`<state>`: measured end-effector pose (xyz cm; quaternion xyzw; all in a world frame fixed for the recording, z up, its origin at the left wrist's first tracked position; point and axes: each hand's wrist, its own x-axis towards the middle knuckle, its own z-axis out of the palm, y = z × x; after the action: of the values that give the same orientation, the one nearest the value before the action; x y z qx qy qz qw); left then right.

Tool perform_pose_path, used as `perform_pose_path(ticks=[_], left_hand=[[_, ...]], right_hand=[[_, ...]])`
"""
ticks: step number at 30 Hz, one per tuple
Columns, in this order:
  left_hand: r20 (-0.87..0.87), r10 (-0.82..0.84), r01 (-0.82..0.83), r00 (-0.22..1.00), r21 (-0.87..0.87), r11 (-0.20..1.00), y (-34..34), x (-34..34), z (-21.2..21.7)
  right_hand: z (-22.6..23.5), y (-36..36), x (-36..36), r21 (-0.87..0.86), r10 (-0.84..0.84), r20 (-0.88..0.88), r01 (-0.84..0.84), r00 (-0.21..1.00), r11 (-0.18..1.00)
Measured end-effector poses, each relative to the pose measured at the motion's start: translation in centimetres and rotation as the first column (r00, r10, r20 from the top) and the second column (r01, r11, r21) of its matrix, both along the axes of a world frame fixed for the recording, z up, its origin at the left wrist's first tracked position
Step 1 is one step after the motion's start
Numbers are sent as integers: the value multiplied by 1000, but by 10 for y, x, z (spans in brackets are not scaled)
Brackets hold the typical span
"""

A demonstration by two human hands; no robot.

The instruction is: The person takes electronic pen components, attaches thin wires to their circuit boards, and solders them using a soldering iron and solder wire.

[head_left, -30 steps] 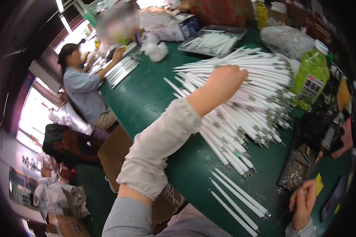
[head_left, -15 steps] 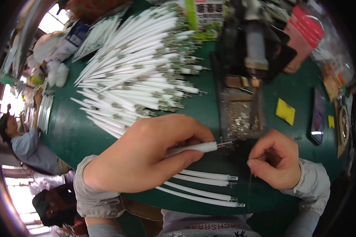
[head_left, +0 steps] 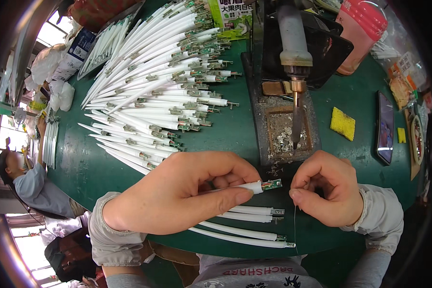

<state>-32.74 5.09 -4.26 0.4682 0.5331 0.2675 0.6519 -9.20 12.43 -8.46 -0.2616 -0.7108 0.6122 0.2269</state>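
Both hands slightly higher than half a second before. Left hand (head_left: pixel 177 194) fisted around white tube (head_left: pixel 247 186), green tip toward soldering iron (head_left: pixel 295 77). Right hand (head_left: pixel 329 189) pinching thin wire (head_left: pixel 294 225) above green table (head_left: pixel 235 134).

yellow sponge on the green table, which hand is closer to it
Right. The right hand sits just below and slightly left of the yellow sponge; the left hand, gripping a white tube, is much farther off to the sponge's lower left.
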Motion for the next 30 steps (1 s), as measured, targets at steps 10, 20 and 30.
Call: perform_pose_path(ticks=[10, 20, 30], left_hand=[[70, 99, -96, 993, -44, 994, 12, 2, -12], [91, -36, 46, 995, -117, 992, 19, 27, -10], [-51, -86, 86, 995, 13, 996, 18, 31, -19]], right_hand=[[8, 2, 0, 361, -13, 67, -12, 998, 932], [-3, 9, 1, 836, 28, -85, 56, 996, 546], [-4, 9, 2, 842, -27, 18, 0, 999, 540]])
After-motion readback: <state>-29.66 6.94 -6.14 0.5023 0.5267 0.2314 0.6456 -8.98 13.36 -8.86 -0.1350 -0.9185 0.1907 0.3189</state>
